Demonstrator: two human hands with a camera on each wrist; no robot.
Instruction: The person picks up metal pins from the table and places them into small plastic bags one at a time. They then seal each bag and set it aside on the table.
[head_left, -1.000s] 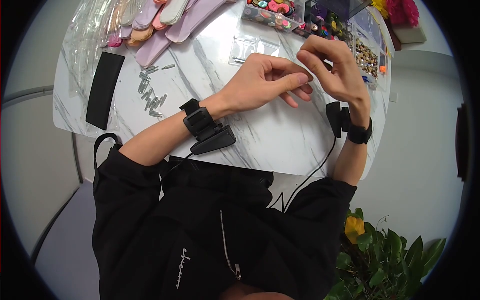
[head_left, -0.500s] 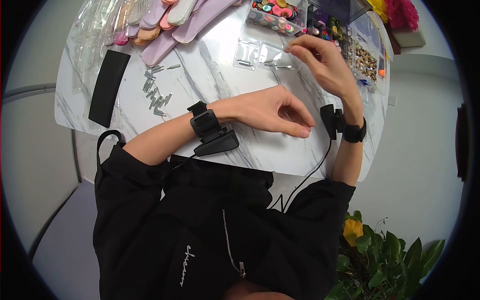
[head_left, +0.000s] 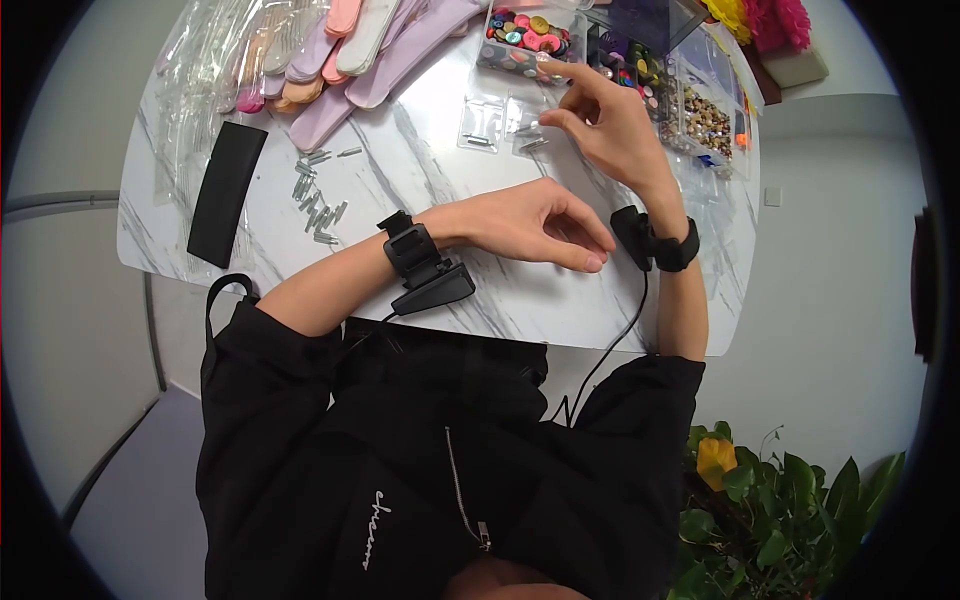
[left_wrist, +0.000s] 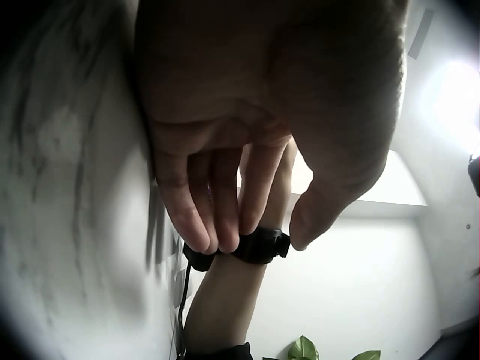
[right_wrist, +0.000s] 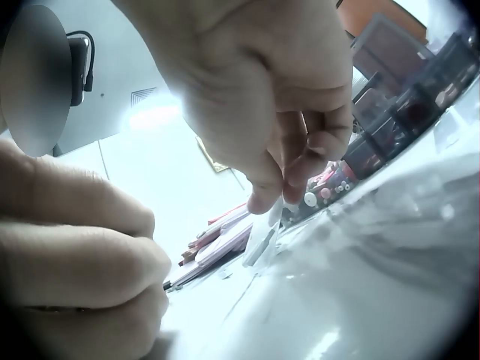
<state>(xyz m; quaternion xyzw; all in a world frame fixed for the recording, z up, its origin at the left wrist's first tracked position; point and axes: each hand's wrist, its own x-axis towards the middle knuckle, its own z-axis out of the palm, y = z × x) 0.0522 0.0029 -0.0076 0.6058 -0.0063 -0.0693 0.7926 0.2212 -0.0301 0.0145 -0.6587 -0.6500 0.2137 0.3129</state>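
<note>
My right hand [head_left: 612, 130] reaches over the far part of the table. In the right wrist view its thumb and finger pinch a small clear bag [right_wrist: 260, 244], which hangs below the fingertips with something grey at its lower end. In the head view, another small clear bag [head_left: 480, 125] with short silver metal pieces lies flat to the left. More clear plastic overlaps near the right fingertips. My left hand [head_left: 525, 222] stays low over the near part of the table, fingers loosely bent, holding nothing. Several loose metal pieces [head_left: 318, 200] lie scattered to its left.
A box of colourful buttons [head_left: 530, 50] and a divided box of beads [head_left: 700, 125] stand at the back right. Pastel flat strips [head_left: 370, 70] in clear wrapping fill the back left. A black strip [head_left: 228, 195] lies near the left edge. Cables trail from both wrists.
My left hand has come away from the right hand and dropped nearer the table's front. My right hand has moved left, toward the small clear bags, uncovering them.
</note>
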